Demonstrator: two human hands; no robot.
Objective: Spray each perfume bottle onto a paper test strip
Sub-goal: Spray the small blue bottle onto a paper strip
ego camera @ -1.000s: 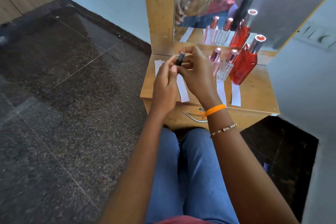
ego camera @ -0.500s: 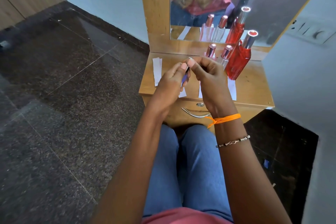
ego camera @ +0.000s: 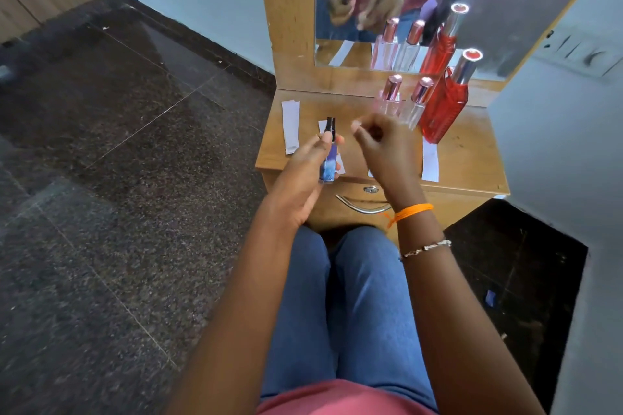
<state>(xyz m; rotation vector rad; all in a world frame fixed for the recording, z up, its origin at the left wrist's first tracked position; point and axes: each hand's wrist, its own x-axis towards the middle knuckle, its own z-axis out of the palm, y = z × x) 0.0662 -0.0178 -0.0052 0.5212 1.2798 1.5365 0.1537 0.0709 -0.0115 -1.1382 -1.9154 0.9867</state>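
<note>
A small blue perfume bottle with a black spray nozzle stands upright near the centre of the frame, pinched between the thumb and fingers of the left hand, above the front edge of a wooden dressing table. Just to its right, the right hand hovers loosely curled, fingers bent inward; whether it grips anything cannot be told. White paper test strips lie on the tabletop: one to the upper left of the bottle, one at the right. Behind the right hand stand two clear bottles with pink caps and a tall red bottle, all in front of a mirror.
</note>
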